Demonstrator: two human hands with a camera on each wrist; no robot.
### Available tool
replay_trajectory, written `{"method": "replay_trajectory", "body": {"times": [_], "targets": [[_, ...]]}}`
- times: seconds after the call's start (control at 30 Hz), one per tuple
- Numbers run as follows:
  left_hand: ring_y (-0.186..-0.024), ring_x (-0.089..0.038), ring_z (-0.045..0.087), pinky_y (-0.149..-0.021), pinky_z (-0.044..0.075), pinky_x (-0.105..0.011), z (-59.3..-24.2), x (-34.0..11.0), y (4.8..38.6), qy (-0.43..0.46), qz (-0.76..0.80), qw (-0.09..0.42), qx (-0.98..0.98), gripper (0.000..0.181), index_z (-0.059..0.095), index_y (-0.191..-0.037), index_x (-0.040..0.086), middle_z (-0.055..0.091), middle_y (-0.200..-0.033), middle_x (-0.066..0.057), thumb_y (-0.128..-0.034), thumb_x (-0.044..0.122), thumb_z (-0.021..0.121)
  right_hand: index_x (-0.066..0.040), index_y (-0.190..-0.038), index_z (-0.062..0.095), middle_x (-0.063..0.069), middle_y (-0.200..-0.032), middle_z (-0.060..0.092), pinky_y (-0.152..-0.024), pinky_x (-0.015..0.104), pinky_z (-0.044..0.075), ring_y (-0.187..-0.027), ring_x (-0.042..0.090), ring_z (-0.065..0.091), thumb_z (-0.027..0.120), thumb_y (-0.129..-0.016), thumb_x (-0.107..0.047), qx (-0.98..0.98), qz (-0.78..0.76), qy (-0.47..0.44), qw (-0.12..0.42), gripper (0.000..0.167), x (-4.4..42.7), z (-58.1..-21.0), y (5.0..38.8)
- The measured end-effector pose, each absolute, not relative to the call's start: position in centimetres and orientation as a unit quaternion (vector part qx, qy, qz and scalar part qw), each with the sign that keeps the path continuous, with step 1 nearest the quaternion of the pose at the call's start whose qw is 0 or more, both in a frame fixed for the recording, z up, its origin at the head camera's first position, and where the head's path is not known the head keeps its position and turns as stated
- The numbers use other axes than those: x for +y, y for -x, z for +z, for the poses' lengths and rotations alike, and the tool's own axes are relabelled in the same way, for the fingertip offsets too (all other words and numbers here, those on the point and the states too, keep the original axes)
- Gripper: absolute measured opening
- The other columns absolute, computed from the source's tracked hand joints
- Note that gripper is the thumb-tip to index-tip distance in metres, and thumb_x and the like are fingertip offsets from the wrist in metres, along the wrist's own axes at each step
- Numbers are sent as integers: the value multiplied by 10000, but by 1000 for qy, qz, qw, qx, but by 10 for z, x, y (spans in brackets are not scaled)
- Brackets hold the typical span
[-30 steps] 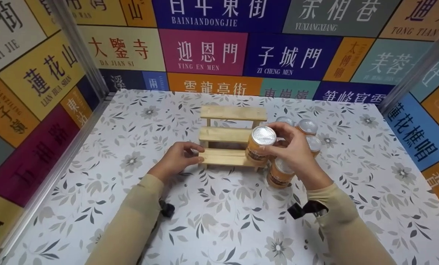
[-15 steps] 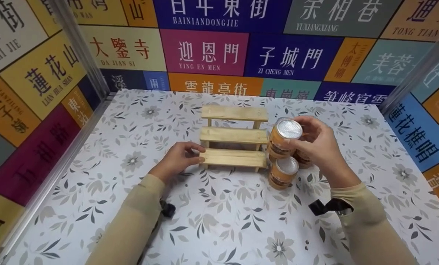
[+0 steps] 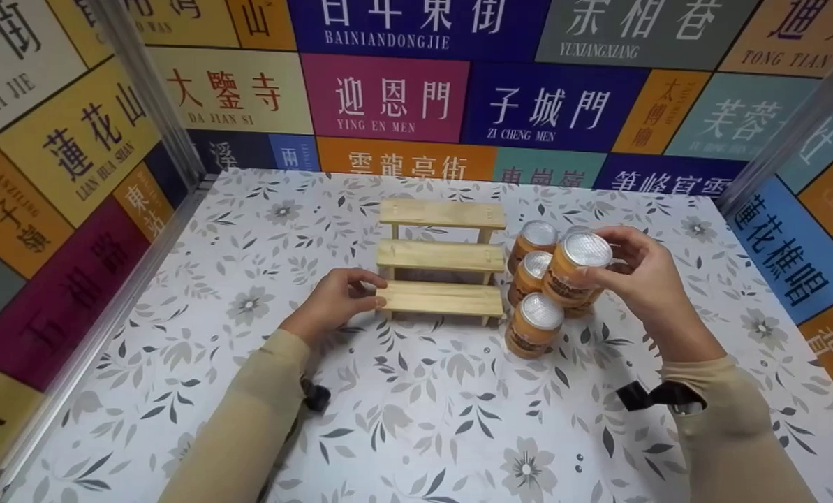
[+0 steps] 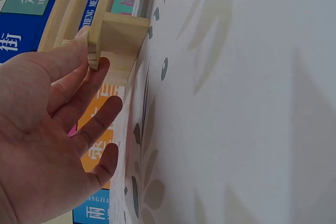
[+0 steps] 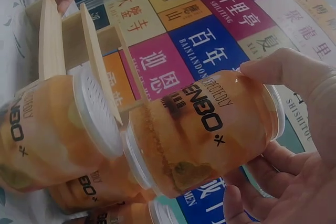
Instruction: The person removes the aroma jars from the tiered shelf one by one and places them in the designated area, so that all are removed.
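Note:
My right hand grips a clear can of orange fruit pieces with a silver lid, thumb on one side and fingers on the other. In the right wrist view, black lettering shows on this held can. Similar cans stand just left of it and partly hidden behind it, the nearest being the front can. My left hand pinches the left end of the lowest step of a three-step wooden stand. In the left wrist view, the thumb lies over the step's end and a finger lies under it.
Several standing cans, among them a rear can, crowd the right side of the wooden stand. A floral-patterned white tabletop lies under everything. Walls of coloured street-name panels enclose the back and sides.
My right hand has carried the can rightward, from over the lowest step's right end to over the group of cans. My left hand has kept its place on the stand.

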State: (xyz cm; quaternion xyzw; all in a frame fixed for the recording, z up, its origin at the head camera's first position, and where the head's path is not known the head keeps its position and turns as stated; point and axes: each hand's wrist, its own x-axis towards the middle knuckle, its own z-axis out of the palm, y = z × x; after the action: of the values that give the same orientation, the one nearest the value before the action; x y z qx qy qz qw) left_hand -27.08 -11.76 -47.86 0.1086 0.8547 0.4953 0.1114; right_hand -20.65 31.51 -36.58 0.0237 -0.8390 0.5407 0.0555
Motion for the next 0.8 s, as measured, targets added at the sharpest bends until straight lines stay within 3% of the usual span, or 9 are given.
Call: {"method": "replay_trajectory", "body": {"times": [0.53,0.8], "targets": [[-1033,-246,644,-910,501,-364,-477,-119,269,-104,496,106,856,249,769,-1134,173,720,-1106,-92,-890,163,819,-70,-1330,556,-144,-1174,592,-846,127,483,-1076,39,566,784,-892,-48,-858,509,-14,64,494,336,-372,200],[-993,-246,635,-846,495,-336,-476,-118,269,-103,493,112,857,246,766,-1145,169,708,-1081,-103,-902,162,806,-56,-1314,562,-153,-1158,583,-822,134,487,-1046,24,573,761,-896,-31,-862,503,-19,64,464,344,-376,195]]}}
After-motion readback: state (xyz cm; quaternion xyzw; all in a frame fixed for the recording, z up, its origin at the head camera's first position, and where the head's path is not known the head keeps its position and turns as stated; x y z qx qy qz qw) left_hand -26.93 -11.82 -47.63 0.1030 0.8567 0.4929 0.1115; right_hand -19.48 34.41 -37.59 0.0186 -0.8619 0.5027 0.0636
